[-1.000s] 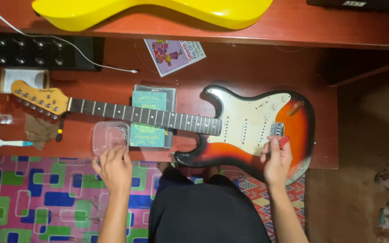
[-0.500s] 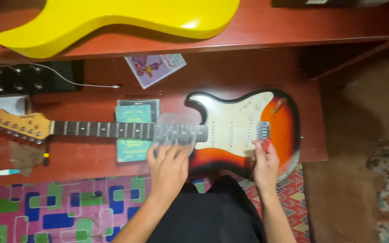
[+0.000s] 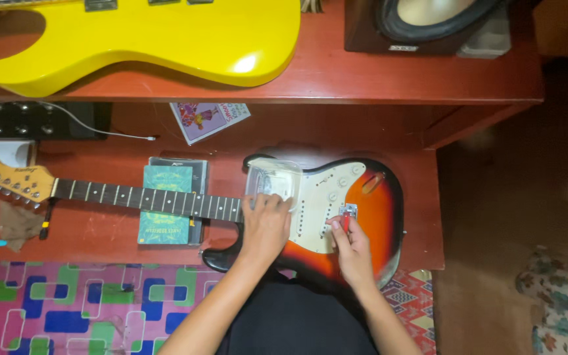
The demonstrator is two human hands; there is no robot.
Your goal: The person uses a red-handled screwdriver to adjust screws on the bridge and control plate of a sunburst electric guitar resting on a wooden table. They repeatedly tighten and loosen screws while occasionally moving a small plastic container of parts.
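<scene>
1. A sunburst electric guitar (image 3: 369,217) lies flat on the red-brown surface (image 3: 100,230), its body toward the person and its neck running out to the left.
2. The left hand (image 3: 265,227) rests on the guitar where the neck meets the body, fingers (image 3: 272,202) curled over the near edge of a clear plastic box (image 3: 273,179) and gripping it; the box sits on the white pickguard.
3. The right hand (image 3: 352,250) is at the bridge (image 3: 348,211), fingers pinched around a small red-handled tool (image 3: 346,223) whose tip touches the metal bridge.
4. A green booklet (image 3: 165,204) lies under the neck, and a printed card (image 3: 208,118) lies just beyond it.
5. A yellow guitar body (image 3: 152,39) lies on the upper shelf, with a speaker (image 3: 428,23) to its right.
6. A patterned rug (image 3: 67,309) covers the floor below the surface.
</scene>
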